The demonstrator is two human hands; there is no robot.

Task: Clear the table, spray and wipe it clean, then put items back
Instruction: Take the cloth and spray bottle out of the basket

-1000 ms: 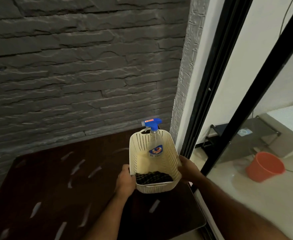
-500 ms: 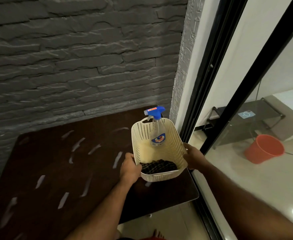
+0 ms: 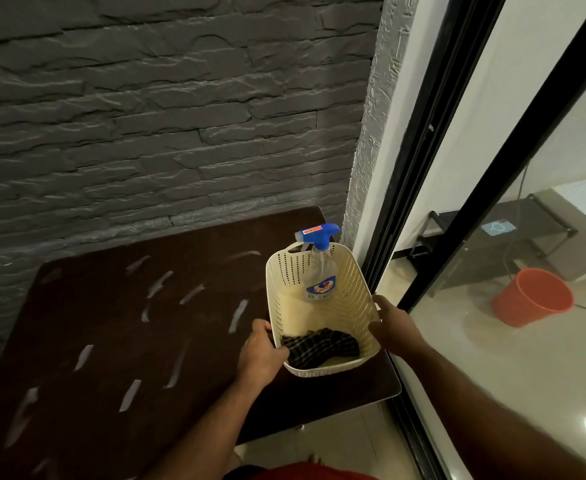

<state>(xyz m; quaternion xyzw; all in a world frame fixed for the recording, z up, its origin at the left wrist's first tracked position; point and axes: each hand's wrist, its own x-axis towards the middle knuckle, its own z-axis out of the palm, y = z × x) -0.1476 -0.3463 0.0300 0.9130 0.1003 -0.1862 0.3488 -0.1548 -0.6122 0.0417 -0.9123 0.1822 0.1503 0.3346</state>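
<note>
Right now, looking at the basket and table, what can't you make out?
- Head view: whether the basket rests on the table or hangs above it.
- Spray bottle base, behind the basket's floor angle.
- Left hand and right hand fingertips, hidden by basket walls.
- Cloth pattern, blurred.

I am logging one cream perforated basket (image 3: 350,289), which I am gripping with my left hand (image 3: 262,353) on its near-left rim and my right hand (image 3: 393,323) on its right wall, over the near-right corner of the dark brown table (image 3: 111,341). Leaning inside against the far wall: one spray bottle (image 3: 319,268), blue trigger head. Lying at the near end: one dark checked cloth (image 3: 319,348). Right, behind glass: one orange bucket (image 3: 532,297) sitting on the floor. Far: grey stone wall (image 3: 146,116).
</note>
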